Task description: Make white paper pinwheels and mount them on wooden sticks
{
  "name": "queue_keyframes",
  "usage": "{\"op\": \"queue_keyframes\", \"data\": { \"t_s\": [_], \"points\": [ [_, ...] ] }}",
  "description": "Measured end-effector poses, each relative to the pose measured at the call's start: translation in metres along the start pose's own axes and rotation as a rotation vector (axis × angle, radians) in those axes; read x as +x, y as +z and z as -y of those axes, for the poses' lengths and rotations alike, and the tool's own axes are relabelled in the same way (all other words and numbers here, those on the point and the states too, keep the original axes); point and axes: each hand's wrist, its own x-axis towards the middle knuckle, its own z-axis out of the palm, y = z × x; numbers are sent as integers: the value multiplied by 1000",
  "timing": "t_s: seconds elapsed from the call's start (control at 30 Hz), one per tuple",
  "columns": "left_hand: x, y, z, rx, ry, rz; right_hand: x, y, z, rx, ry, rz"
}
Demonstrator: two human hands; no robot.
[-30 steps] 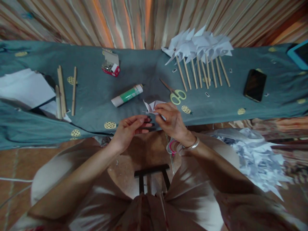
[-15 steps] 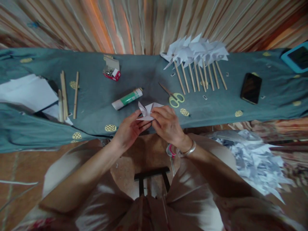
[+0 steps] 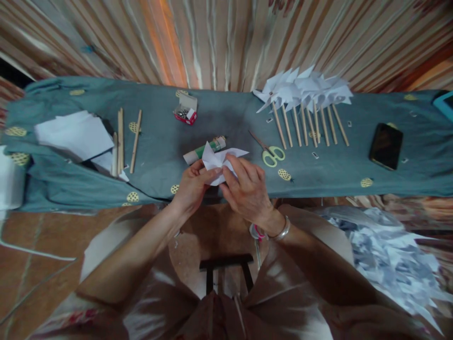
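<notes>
A white paper pinwheel (image 3: 215,163) with pointed blades is held between both hands near the table's front edge. My left hand (image 3: 191,188) grips its left side, thumb on top. The fingers of my right hand (image 3: 247,191) press on the middle and right of the paper. Partly covered by the pinwheel, a green and white glue stick (image 3: 194,155) lies just behind it. Scissors with light green handles (image 3: 272,155) rest to the right of the hands. A small red and white box (image 3: 186,113) of metal pins stands open farther back.
Several finished pinwheels on sticks (image 3: 304,89) lie at the back right, beside a black phone (image 3: 386,146). Paper sheets (image 3: 74,137) and loose wooden sticks (image 3: 121,141) are at the left. A pile of folded paper (image 3: 392,259) sits below, right of my leg.
The view has shifted, so the table's things appear farther right. The paper has turned and shows more of its face, and my left hand's fingers have closed on its edge.
</notes>
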Motion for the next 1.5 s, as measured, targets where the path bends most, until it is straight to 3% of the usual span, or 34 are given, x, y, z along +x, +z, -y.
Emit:
{"op": "queue_keyframes", "data": {
  "t_s": [0.3, 0.57, 0.73, 1.1, 1.23, 1.33, 1.4, 1.5],
  "points": [
    [5, -7, -1, 0, 33, -15, 6, 1, 8, -59, -7, -18],
    [5, -7, -2, 20, 57, -7, 6, 3, 8, -2, 27, 40],
    [6, -8, -1, 39, 72, -14, 7, 2, 8, -24, 3, -9],
    [10, -13, 2, 122, 125, -26, 6, 1, 9, 98, 62, 89],
    [13, -13, -1, 124, 153, -43, 9, -8, 0, 107, 74, 16],
    [16, -12, -4, 107, 171, -47, 14, -16, -14, 184, 172, -69],
    [17, -11, -6, 99, 179, -47, 17, -15, -21, 361, 287, -94],
    [19, -10, -7, 111, 182, -51, 18, -2, -25, 743, 587, -83]
  ]
}}
